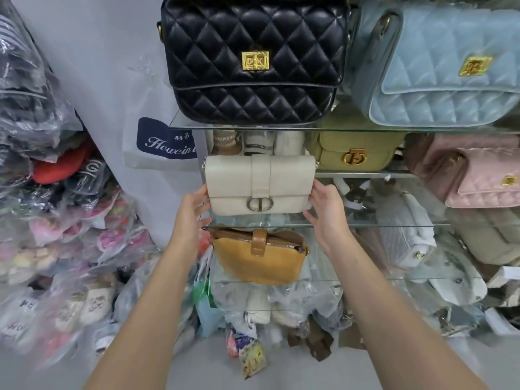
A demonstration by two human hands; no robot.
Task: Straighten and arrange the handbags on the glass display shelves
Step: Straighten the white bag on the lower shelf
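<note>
**Tight shelves, open front**

The cream handbag (260, 185) sits under a glass shelf (281, 126) edge, with bottles just behind it and an olive bag (356, 153) near its right end. Bagged goods (56, 220) crowd the left. The front, above the bare floor (295, 372), is free for both hands.

Black diamond-quilted handbag (254, 59) with a gold square clasp; beside it a pale blue quilted handbag (439, 66), likewise diamond-stitched and gold-clasped. Cream plain handbag (260, 184) with a dull silver round buckle, olive-yellow handbag (356, 152) with a gold round clasp, dusty pink quilted handbag (475, 173) with a small gold clasp, mustard-tan handbag (261, 257) with a brown strap tab. Navy label with white script on a white bag (166, 139); red cloth (63, 164) and mixed pink, yellow and white items in clear plastic (56, 235).
</note>
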